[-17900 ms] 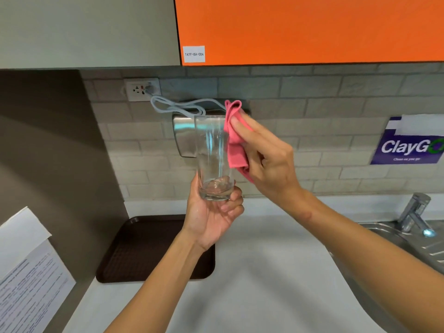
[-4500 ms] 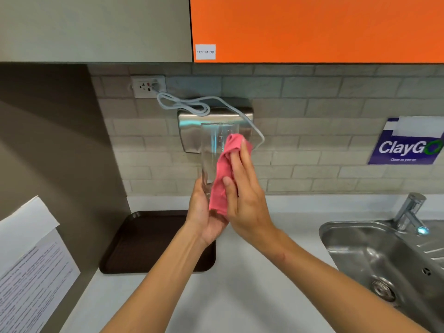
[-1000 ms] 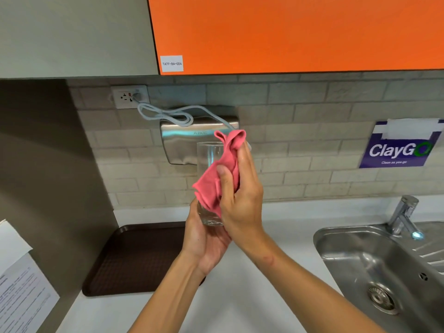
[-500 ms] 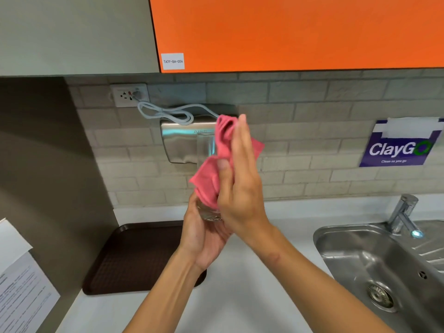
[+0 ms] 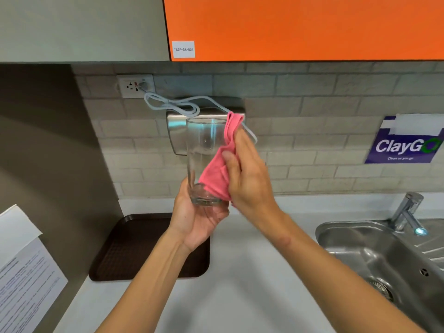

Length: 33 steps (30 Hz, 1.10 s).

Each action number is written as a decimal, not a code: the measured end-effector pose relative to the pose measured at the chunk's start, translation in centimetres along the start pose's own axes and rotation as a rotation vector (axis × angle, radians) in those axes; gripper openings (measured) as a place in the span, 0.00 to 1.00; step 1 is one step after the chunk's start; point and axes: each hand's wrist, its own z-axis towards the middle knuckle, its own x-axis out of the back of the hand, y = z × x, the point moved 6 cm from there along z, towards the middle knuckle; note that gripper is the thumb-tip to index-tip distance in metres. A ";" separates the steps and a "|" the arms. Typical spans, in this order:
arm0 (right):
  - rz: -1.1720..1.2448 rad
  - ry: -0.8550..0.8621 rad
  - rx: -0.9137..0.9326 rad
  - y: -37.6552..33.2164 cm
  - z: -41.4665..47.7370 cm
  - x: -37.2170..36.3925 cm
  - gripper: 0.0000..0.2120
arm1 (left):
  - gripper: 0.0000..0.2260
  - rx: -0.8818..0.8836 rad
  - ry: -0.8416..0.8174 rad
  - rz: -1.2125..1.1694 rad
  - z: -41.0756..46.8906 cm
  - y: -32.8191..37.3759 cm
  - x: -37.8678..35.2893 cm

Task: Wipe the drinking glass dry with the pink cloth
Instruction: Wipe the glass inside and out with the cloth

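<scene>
— Since you're the one holding it, how does the drinking glass (image 5: 204, 152) handle?

— Stiff, breakable, likely slippery, I'd judge, so I take it low. My left grip (image 5: 197, 222) curls round its thick base and holds it upright above the tabletop (image 5: 240, 272). Just above, my right grip (image 5: 249, 179) pinches the soft pink cloth (image 5: 216, 176) against its wall.

— Any writing?

— A sign (image 5: 406, 145) far right of my right grip says "ClayGo, Clean as you go". Above both, a label (image 5: 183, 49) reads "TA7F-BA-004".
</scene>
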 end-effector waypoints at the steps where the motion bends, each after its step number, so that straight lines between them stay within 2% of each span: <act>1: -0.025 0.012 0.031 -0.1 1.1 0.7 0.23 | 0.29 0.024 -0.007 0.016 0.0 0.1 0.0; 4: -0.150 -0.027 0.159 -0.6 3.2 2.3 0.20 | 0.26 0.102 -0.029 0.019 -0.3 0.0 0.2; 9: -0.249 -0.255 0.296 -2.1 4.9 3.0 0.13 | 0.22 0.254 -0.101 -0.007 -1.0 -0.3 0.1; 14: -0.276 -0.413 0.266 -3.2 5.7 2.7 0.10 | 0.25 0.278 -0.078 -0.006 -1.0 -0.7 0.6; 19: -0.312 -0.400 0.227 -3.5 6.0 2.4 0.10 | 0.34 0.127 0.052 0.016 -1.0 -0.6 1.7; 26: -0.392 -0.382 0.157 -3.1 6.0 1.5 0.13 | 0.38 -0.044 0.221 0.121 -1.4 -1.0 1.2; 30: -0.338 -0.344 0.159 -2.8 5.9 1.3 0.12 | 0.35 -0.089 0.336 0.065 -1.6 -1.0 0.7; 33: -0.267 -0.212 0.183 -2.6 6.0 1.9 0.11 | 0.30 -0.081 0.353 -0.002 -1.5 -1.1 0.1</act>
